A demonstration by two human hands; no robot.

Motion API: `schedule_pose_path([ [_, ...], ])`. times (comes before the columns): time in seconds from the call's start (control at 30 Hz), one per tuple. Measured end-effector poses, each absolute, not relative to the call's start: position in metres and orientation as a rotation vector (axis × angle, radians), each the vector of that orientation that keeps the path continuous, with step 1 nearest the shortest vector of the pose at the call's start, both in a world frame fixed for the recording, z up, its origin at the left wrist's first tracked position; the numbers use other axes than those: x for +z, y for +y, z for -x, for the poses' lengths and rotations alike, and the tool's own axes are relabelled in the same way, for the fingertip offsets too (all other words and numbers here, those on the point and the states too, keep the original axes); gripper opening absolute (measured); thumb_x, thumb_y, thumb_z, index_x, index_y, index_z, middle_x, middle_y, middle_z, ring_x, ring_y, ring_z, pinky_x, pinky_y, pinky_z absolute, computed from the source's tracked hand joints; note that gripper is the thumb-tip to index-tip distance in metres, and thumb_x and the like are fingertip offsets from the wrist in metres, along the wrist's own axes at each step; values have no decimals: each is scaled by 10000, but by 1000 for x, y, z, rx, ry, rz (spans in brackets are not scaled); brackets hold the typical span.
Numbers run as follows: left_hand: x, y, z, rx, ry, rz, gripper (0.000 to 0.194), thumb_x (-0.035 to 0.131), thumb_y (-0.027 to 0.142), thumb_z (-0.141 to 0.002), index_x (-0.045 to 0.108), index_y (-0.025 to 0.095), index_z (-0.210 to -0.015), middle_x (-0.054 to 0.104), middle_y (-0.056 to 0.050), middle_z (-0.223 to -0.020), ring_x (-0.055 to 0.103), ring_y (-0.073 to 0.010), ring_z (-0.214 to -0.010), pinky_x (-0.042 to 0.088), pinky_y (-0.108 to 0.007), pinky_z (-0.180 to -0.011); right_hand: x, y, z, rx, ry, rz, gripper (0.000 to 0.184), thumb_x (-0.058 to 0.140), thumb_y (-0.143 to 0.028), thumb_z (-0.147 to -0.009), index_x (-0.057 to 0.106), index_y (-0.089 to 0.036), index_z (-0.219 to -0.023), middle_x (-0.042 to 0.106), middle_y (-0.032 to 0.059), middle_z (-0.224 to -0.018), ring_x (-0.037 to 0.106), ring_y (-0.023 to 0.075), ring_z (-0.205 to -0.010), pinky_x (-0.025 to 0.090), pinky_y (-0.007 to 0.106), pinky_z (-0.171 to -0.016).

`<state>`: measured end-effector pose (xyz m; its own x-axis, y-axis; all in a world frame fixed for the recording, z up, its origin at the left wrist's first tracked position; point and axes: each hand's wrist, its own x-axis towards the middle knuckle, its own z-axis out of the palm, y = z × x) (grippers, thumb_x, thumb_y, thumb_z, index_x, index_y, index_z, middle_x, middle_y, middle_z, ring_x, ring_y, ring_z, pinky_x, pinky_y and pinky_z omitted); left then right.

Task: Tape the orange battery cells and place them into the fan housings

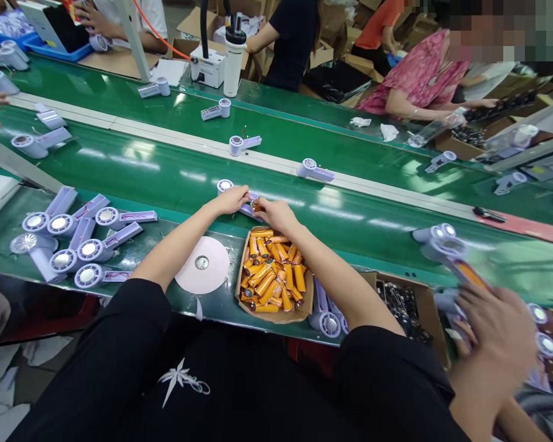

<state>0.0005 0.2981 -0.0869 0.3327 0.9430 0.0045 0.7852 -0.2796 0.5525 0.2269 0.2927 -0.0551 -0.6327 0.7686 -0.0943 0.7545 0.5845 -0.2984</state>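
Observation:
Over the near edge of the green belt, my left hand (234, 199) is closed on a lilac handheld fan housing (224, 185), its round head just beyond my fingers. My right hand (279, 216) pinches at the housing's open handle; a small orange-brown bit shows at the fingertips, too small to name. Right below my hands stands a cardboard box (241, 288) full of orange-wrapped battery cells (270, 276). Left of it lies a roll of pale tape (191, 273), flat on the bench.
Several fan housings (91, 250) lie at left, others (329, 324) right of the battery box. A box of black parts (399, 301) stands further right, beside a co-worker's blurred hand (498, 337) with a fan housing. More housings (308, 167) lie along the belt's white strip.

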Motion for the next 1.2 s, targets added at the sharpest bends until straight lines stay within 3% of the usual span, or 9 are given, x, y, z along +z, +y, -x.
schedule_pose_path([
  [0.23,-86,299,-23,462,1601,-2105,156,520,163,-1029,644,154,-1123,725,-192,-1142,648,-316,-1128,470,-416,-1009,-51,297,-215,233,-3136,1339,551,568,-564,-1109,658,-308,-1588,826,185,-1298,787,369,-1121,574,417,-927],
  [0.43,-62,280,-31,514,1657,-2086,197,588,183,-1007,657,131,-1184,727,-211,-1257,634,-320,-1209,481,-444,-1094,-43,304,-213,232,-3184,1263,454,638,-401,-1090,733,-291,-1521,815,148,-1384,772,334,-1210,564,381,-987],
  [0.53,-53,217,-10,600,1648,-2133,355,712,302,-982,658,152,-1299,686,-201,-1443,558,-345,-1404,418,-497,-1232,-41,309,-257,210,-3122,1371,442,647,-362,-1086,749,-291,-1510,827,139,-1368,787,330,-1185,573,383,-979],
  [0.6,-54,155,19,596,1527,-2220,386,728,417,-992,694,199,-1309,725,-152,-1413,590,-330,-1394,438,-498,-1236,-42,310,-302,206,-3048,1516,446,644,-349,-1085,748,-277,-1513,835,139,-1352,798,327,-1164,585,398,-985],
  [0.7,-62,68,72,274,1355,-2325,570,842,527,-879,720,279,-1378,736,-109,-1462,560,-362,-1486,414,-538,-1275,-43,297,-365,274,-2895,1633,432,678,-277,-1043,783,-201,-1455,819,153,-1385,780,325,-1248,588,421,-1066],
  [0.83,-68,11,112,38,1390,-2389,728,881,354,-817,649,305,-1505,684,-128,-1565,469,-430,-1570,399,-631,-1279,-28,237,-385,325,-2482,1524,357,686,-319,-1032,844,-168,-1314,825,162,-1366,777,337,-1267,589,492,-1126],
  [0.97,-52,6,94,561,1519,-2483,717,862,390,-880,563,237,-1514,728,-167,-1406,570,-403,-1412,507,-598,-1196,-5,136,-332,830,-2216,1257,333,715,-472,-1031,872,-220,-1181,890,91,-1078,836,261,-928,660,388,-874],
  [1.07,-34,6,59,1058,1622,-2505,826,905,391,-862,472,310,-1560,702,-129,-1394,529,-408,-1458,464,-657,-1234,0,66,-279,1433,-2154,924,455,824,-566,-952,844,-208,-1232,867,33,-886,752,171,-650,596,272,-644],
  [1.2,-29,8,32,1234,1527,-2563,759,902,279,-858,516,387,-1503,690,-75,-1348,520,-407,-1492,436,-690,-1264,-17,19,-237,1615,-2215,605,432,672,-498,-1091,814,-181,-834,764,7,-670,666,123,-566,477,229,-591],
])
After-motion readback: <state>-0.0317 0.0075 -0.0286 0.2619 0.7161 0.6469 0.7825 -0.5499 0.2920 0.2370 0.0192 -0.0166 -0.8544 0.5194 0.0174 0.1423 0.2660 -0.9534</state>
